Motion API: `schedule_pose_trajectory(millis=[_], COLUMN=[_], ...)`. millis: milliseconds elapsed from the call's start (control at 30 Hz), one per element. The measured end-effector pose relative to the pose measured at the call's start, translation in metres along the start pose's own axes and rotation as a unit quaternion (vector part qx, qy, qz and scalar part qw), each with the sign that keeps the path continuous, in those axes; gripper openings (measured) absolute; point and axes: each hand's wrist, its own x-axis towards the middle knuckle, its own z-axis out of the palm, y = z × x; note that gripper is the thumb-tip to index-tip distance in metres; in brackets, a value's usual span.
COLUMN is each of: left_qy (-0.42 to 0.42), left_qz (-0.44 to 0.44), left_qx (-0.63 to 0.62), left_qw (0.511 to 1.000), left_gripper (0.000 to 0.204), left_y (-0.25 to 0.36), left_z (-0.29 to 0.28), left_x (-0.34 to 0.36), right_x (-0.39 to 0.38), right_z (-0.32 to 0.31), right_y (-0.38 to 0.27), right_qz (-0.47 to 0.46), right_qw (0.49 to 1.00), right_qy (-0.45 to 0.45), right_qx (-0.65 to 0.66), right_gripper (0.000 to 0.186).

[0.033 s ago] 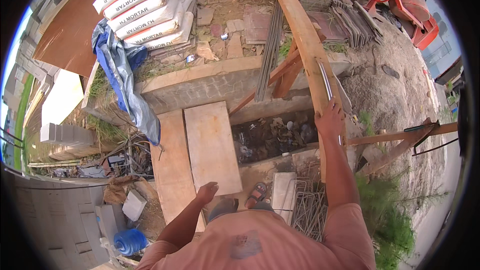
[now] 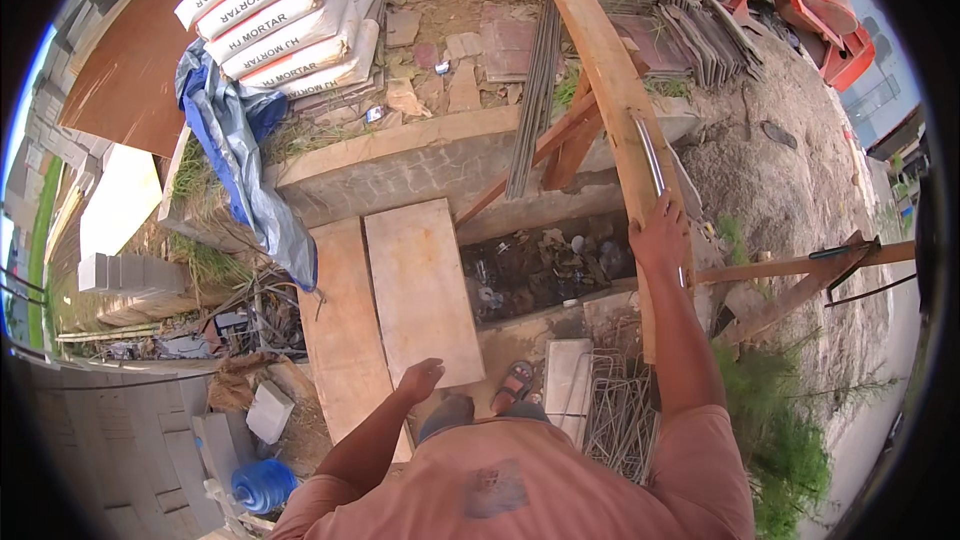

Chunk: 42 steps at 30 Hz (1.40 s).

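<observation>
My right hand (image 2: 660,235) is closed round a thin, shiny metal tube (image 2: 648,155) on top of a long wooden beam (image 2: 612,70). The tube shows beyond the fingers and again below the wrist; the palm hides its middle. My left hand (image 2: 420,380) hangs low over the near end of a pale board (image 2: 422,290), with loosely curled fingers and nothing visible in it. Beside that board lies a second, browner board (image 2: 345,330). Whether the left hand touches the board I cannot tell.
A trench (image 2: 545,265) with rubble and litter runs between the boards and the beam. Bent steel bars (image 2: 618,405) lie by a concrete block (image 2: 567,390) near my feet. Mortar bags (image 2: 285,25), a blue tarp (image 2: 240,160) and a red mixer (image 2: 815,10) stand farther off.
The view has shifted very slightly. My left hand is a little higher and farther right in the picture; my right hand keeps its place on the tube.
</observation>
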Motion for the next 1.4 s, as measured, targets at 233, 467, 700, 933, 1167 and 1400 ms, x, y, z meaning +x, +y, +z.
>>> schedule_pose_trajectory(millis=[233,467,700,933,1167,1400], left_qy=[-0.078,0.035,0.155,0.067,0.082,0.060], left_qz=[0.157,0.106,-0.096,-0.088,-0.063,-0.087], left_qx=[0.116,0.242,-0.022,0.104,0.137,-0.033], left_qw=[0.978,0.964,0.983,0.988,0.985,0.994], left_gripper=[0.036,0.032,0.044,0.049,0.041,0.030], left_y=[-0.057,0.045,0.141,0.125,0.142,0.009], left_z=[0.041,0.037,0.019,0.021,0.007,0.068], left_x=[0.172,0.360,0.485,0.554,0.501,0.317], right_x=[0.014,0.016,0.013,0.016,0.013,0.015], right_z=[-0.005,-0.001,0.006,0.003,0.003,0.004], right_y=[-0.004,-0.005,0.003,-0.002,-0.002,0.001], right_qz=[0.010,0.013,0.004,0.000,0.012,-0.015], right_qw=[0.999,0.997,0.996,0.998,0.998,0.998], right_qy=[0.009,-0.023,-0.019,-0.022,-0.022,-0.008], right_qx=[-0.052,-0.075,-0.086,-0.065,-0.065,-0.060], right_gripper=[0.085,0.086,0.084,0.084,0.085,0.087])
